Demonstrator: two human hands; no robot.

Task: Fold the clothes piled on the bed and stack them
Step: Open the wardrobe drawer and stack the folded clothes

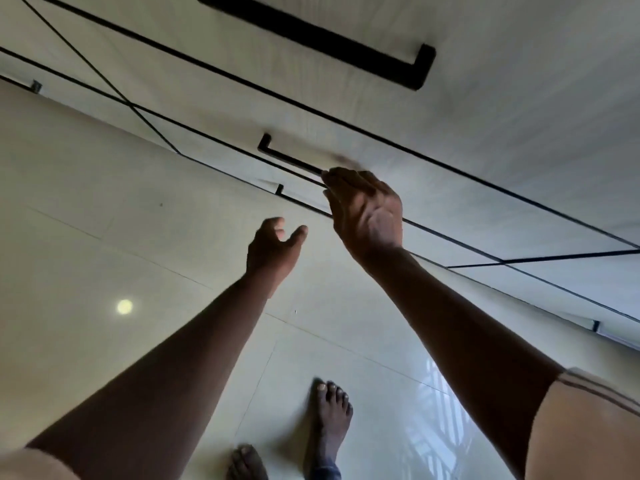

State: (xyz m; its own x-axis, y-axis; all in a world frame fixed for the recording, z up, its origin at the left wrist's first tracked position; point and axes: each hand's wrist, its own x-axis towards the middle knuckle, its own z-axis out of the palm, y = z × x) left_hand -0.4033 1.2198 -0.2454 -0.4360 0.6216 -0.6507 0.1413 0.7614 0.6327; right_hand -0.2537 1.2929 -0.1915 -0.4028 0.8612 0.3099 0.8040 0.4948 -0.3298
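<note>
No clothes and no bed are in view. I stand facing a pale cabinet with black bar handles. My right hand is raised with its palm towards me, and its blurred fingertips reach the right end of a black drawer handle. I cannot see any finger curled round the bar. My left hand hangs lower and to the left, in front of the floor. Its fingers and thumb are loosely spread and it holds nothing.
A larger black handle sits on the cabinet front above. Another small handle end shows on the lowest drawer. Glossy pale floor tiles spread left and below. My bare feet stand on them at the bottom.
</note>
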